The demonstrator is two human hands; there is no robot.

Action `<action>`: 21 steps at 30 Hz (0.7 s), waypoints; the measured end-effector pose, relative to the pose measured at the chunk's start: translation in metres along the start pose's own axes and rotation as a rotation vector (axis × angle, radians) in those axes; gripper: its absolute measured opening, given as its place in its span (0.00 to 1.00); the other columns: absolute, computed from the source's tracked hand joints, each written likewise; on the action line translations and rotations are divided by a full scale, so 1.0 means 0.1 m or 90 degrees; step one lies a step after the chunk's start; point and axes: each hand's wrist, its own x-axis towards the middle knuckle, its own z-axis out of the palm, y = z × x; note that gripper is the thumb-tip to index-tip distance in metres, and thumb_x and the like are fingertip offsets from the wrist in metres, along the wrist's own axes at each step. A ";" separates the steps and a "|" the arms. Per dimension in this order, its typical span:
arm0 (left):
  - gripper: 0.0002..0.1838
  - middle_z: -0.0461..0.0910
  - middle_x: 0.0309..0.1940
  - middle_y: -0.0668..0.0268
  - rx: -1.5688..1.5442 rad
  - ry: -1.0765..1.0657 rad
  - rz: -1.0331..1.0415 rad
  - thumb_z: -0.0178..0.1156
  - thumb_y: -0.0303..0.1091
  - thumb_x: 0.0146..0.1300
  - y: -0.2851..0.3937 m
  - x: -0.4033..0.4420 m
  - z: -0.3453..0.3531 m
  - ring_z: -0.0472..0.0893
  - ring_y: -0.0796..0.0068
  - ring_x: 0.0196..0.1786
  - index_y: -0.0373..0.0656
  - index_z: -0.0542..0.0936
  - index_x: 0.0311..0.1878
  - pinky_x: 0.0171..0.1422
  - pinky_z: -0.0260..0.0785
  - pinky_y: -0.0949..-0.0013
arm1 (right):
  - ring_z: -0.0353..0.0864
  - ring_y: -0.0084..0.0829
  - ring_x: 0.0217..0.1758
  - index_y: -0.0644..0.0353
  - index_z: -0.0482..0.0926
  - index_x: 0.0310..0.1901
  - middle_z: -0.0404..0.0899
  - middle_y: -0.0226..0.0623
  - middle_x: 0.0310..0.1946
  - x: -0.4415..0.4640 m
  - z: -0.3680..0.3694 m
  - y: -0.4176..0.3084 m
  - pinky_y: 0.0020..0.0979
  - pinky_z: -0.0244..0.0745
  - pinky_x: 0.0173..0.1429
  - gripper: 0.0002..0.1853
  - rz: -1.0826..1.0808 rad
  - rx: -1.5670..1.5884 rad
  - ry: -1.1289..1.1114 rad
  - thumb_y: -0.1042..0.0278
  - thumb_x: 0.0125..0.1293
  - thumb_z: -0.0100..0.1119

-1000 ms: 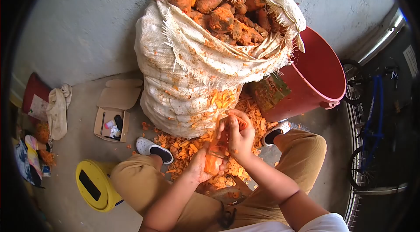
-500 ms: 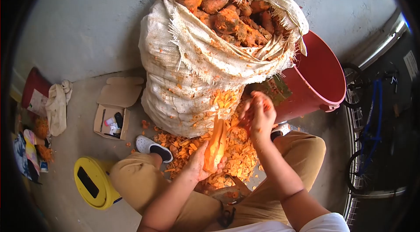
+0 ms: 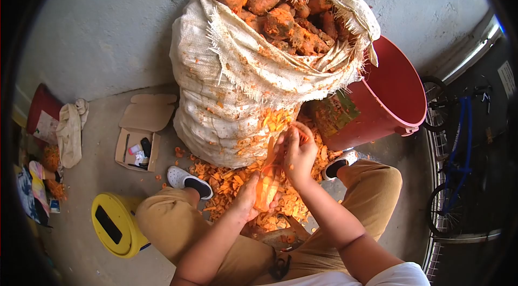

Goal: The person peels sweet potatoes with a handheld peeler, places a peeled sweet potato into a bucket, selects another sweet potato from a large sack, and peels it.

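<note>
My left hand (image 3: 248, 198) is wrapped round the lower end of a partly peeled, bright orange carrot (image 3: 264, 191), which it holds tilted upward between my knees. Close against the carrot's upper end is my right hand (image 3: 300, 157), its fingers curled; whatever they grip is hidden and blurred. Beneath both hands lies a heap of orange peelings (image 3: 226, 182) on the floor. Just beyond stands a big white woven sack (image 3: 208, 97), its mouth folded back over dirty, unpeeled carrots (image 3: 280, 22). More peelings cling to its front.
A large red bucket (image 3: 396, 78) leans beside the sack at right. A yellow-lidded bucket (image 3: 127, 235) stands left of my knee, and an open cardboard box (image 3: 123, 151) with small items lies further off. Along the right edge is a blue bicycle (image 3: 457, 156).
My right hand has moved left and down from beside the sack to the carrot's upper part. My left hand keeps its hold on the carrot in nearly the same place.
</note>
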 end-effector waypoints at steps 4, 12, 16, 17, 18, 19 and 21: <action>0.26 0.70 0.23 0.58 0.090 -0.028 -0.062 0.33 0.58 0.61 -0.02 -0.19 -0.02 0.70 0.71 0.21 0.47 0.66 0.47 0.22 0.62 0.72 | 0.69 0.21 0.16 0.64 0.67 0.39 0.71 0.34 0.19 0.90 -0.52 -0.04 0.21 0.65 0.18 0.07 -0.120 -0.038 0.185 0.71 0.64 0.41; 0.26 0.70 0.26 0.58 0.021 -0.065 -0.067 0.34 0.60 0.60 0.09 -0.10 -0.06 0.70 0.67 0.24 0.47 0.67 0.45 0.27 0.63 0.68 | 0.70 0.23 0.16 0.65 0.67 0.39 0.71 0.36 0.18 0.56 -0.43 -0.47 0.21 0.67 0.18 0.09 -0.054 0.059 0.082 0.67 0.65 0.41; 0.26 0.70 0.25 0.58 -0.052 -0.087 -0.097 0.34 0.61 0.60 0.06 -0.05 -0.04 0.69 0.68 0.22 0.48 0.67 0.45 0.25 0.62 0.70 | 0.70 0.23 0.16 0.65 0.66 0.41 0.71 0.36 0.20 0.05 -0.15 -0.29 0.21 0.68 0.20 0.10 0.013 0.107 -0.034 0.67 0.65 0.42; 0.26 0.69 0.25 0.58 -0.041 -0.099 -0.084 0.34 0.61 0.60 0.05 -0.04 -0.01 0.69 0.69 0.22 0.48 0.67 0.44 0.24 0.61 0.70 | 0.70 0.23 0.17 0.65 0.65 0.42 0.72 0.36 0.21 -0.05 -0.09 -0.25 0.21 0.69 0.20 0.10 0.024 0.121 -0.049 0.67 0.65 0.42; 0.26 0.69 0.25 0.58 -0.030 -0.111 -0.071 0.34 0.61 0.60 0.05 -0.04 0.02 0.69 0.69 0.21 0.49 0.67 0.44 0.23 0.61 0.71 | 0.69 0.24 0.16 0.65 0.64 0.42 0.70 0.36 0.20 -0.10 -0.05 -0.17 0.20 0.66 0.19 0.12 0.012 0.078 -0.055 0.64 0.65 0.42; 0.26 0.69 0.24 0.59 -0.019 -0.123 -0.058 0.34 0.61 0.59 0.05 -0.04 0.04 0.69 0.69 0.21 0.49 0.67 0.44 0.22 0.60 0.71 | 0.69 0.24 0.17 0.64 0.63 0.43 0.70 0.36 0.21 -0.19 -0.02 -0.14 0.20 0.66 0.21 0.11 0.035 0.106 -0.039 0.66 0.65 0.41; 0.26 0.69 0.23 0.59 -0.013 -0.106 -0.048 0.34 0.61 0.60 0.01 -0.03 0.01 0.69 0.70 0.21 0.49 0.67 0.44 0.21 0.60 0.72 | 0.69 0.23 0.18 0.64 0.62 0.45 0.70 0.36 0.21 -0.26 -0.02 -0.12 0.20 0.66 0.21 0.10 -0.036 0.022 -0.047 0.68 0.65 0.41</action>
